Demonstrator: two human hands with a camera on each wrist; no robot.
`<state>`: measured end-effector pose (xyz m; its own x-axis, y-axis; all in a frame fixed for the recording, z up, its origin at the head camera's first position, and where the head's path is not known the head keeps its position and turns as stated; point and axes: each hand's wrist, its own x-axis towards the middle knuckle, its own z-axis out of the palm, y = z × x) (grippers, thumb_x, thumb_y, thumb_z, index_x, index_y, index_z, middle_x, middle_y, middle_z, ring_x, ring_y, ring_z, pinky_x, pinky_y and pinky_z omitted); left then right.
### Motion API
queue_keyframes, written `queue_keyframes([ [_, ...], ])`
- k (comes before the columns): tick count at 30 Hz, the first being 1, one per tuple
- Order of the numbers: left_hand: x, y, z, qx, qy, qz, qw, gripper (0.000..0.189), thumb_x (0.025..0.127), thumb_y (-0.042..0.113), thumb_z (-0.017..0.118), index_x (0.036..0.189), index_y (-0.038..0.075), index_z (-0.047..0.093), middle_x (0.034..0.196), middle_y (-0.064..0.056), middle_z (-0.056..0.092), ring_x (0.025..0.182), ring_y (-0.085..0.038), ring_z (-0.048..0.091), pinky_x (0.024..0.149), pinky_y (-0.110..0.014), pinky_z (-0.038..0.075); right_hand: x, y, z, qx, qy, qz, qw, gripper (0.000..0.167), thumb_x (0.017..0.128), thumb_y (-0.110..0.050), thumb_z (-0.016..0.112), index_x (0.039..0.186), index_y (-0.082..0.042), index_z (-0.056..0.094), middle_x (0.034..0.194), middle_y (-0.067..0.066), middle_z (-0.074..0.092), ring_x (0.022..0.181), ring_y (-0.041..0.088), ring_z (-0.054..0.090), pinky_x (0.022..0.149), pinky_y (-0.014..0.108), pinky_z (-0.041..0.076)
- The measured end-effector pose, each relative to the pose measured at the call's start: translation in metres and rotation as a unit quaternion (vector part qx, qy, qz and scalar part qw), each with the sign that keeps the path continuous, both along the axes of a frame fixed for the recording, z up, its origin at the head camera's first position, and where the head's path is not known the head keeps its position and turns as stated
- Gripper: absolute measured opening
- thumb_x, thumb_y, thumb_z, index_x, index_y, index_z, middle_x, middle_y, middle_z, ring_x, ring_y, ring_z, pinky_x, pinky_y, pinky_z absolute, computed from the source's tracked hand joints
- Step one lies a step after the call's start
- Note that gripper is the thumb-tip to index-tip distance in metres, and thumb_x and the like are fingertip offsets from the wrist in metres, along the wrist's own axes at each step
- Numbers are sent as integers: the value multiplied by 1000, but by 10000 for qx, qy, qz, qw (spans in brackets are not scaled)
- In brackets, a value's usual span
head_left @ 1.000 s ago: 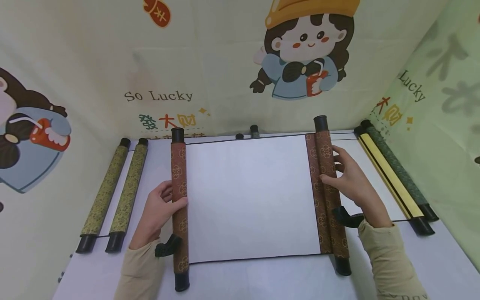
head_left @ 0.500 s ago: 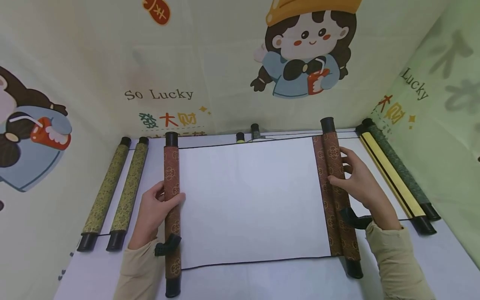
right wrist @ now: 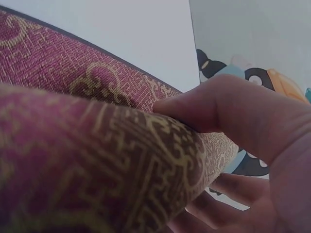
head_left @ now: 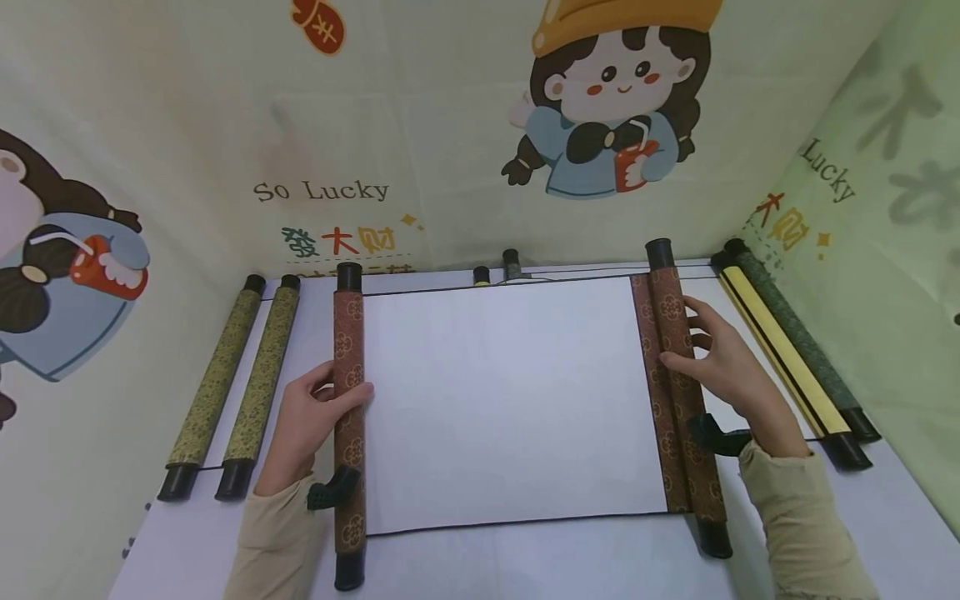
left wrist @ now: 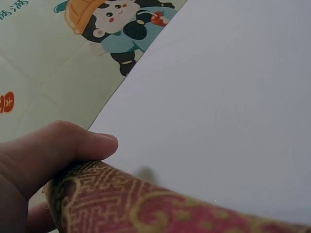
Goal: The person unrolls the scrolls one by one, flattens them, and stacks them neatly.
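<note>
A scroll with a blank white sheet (head_left: 502,400) is spread between two rolled ends covered in reddish-brown patterned brocade with black knobs. My left hand (head_left: 309,421) grips the left roll (head_left: 349,433), thumb over its front and fingers behind it. On the other side, my right hand (head_left: 723,367) holds the right roll (head_left: 678,342), its thumb on the brocade and fingers curled round the back. A flat brocade strip lies between that roll and the white sheet. The left wrist view shows the thumb (left wrist: 92,143) at the roll's edge; the right wrist view shows the right thumb (right wrist: 194,104) pressing the brocade.
Olive-green scroll rolls (head_left: 258,375) lie at the left on the white table (head_left: 555,567). At the right rests another scroll with a dark green roll (head_left: 802,333) and a yellow strip (head_left: 783,350). More knobs (head_left: 512,260) show behind the sheet. A printed cloth (head_left: 450,125) hangs behind.
The right roll has moved right and the left roll slightly left, so more white sheet shows between them. Both hands keep their hold; in the last half second the movement is small.
</note>
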<state>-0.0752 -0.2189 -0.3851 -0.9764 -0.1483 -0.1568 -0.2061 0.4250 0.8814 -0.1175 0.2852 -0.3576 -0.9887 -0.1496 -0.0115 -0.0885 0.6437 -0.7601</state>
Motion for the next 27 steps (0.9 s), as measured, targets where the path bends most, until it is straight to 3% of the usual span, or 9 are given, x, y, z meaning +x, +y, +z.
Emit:
queue_keyframes([
  [6, -1, 4, 3, -29, -47, -73, 10000, 74, 86, 36, 78, 148, 9, 47, 132, -17, 57, 98, -15, 61, 74, -23, 53, -3, 9, 2, 134, 133, 10, 9998, 90, 91, -8, 70, 158, -1, 10, 137, 36, 40, 118, 55, 49, 81, 57, 53],
  [11, -5, 12, 6, 138, -13, -159, 9998, 74, 85, 35, 79, 147, 10, 48, 130, -16, 57, 98, -18, 63, 75, -24, 54, -5, 19, 7, 343, 149, -23, 9993, 89, 91, -8, 69, 157, 2, 11, 137, 38, 39, 118, 58, 48, 83, 59, 52],
  [20, -16, 40, 4, 468, 117, -427, 9979, 69, 84, 36, 80, 143, 12, 52, 123, -15, 58, 92, -19, 69, 78, -30, 57, -14, 43, 13, 985, 16, -228, 9949, 91, 92, -10, 68, 157, 2, 6, 139, 42, 36, 117, 59, 47, 81, 60, 51],
  [27, -26, 64, -1, 732, 77, -567, 9957, 69, 82, 35, 81, 141, 10, 54, 118, -15, 59, 87, -20, 68, 76, -31, 57, -23, 65, 8, 1276, -29, -383, 9911, 88, 91, -8, 67, 153, 11, 8, 135, 45, 37, 114, 59, 46, 77, 57, 51],
])
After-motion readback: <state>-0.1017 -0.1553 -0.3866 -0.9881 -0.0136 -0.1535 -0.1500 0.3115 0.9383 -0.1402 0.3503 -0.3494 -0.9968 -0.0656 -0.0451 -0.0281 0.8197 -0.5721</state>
